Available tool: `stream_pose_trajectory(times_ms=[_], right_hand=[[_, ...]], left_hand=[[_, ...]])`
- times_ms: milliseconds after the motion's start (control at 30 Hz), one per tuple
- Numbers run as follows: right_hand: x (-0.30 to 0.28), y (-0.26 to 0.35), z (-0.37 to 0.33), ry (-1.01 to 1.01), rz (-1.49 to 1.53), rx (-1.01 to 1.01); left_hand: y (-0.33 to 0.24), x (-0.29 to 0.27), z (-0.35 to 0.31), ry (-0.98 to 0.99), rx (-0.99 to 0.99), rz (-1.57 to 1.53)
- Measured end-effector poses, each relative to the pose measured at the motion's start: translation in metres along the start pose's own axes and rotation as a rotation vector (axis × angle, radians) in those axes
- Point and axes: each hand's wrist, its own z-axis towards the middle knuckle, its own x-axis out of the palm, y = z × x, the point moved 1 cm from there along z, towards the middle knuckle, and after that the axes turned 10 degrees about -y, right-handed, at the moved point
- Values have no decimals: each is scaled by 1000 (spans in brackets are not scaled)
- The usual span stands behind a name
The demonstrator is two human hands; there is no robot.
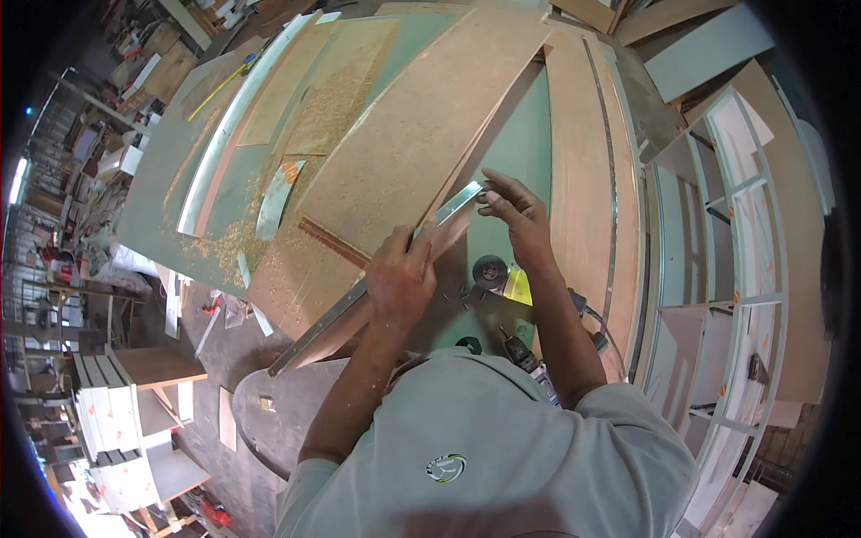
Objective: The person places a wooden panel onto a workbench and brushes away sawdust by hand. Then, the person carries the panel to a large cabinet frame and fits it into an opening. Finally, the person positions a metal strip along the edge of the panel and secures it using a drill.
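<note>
My left hand (401, 276) is wrapped round a narrow wooden board (456, 229), which slants from the lower left up to the middle. Along the board's upper edge lies a metal strip (458, 203), which looks like a drawer slide. At the strip's far end, my right hand (520, 220) has its thumb and forefinger pinched together. Whatever sits between those fingertips is too small to tell. Below the right hand, several small dark screws (465, 296) lie scattered on the green surface. A power drill (522, 352) rests close to my body, partly hidden by my shirt.
A round black disc (490, 271) and a yellow item (517, 286) sit beside my right forearm. Large wooden panels (421, 117) and sawdust (336, 94) cover the green worktable (148, 202). A long board (578, 179) lies to the right, before a white shelf frame (762, 260).
</note>
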Motion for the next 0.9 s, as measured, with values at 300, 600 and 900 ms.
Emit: stream_pose_trajectory(times_ms=[300, 600, 900], right_hand=[[-2, -14, 6, 40, -166, -129], [1, -14, 2, -18, -190, -181], [2, -7, 2, -35, -123, -69]], left_hand=[[-4, -3, 0, -119, 4, 0], [-6, -5, 4, -106, 9, 25], [-9, -2, 4, -97, -2, 46]])
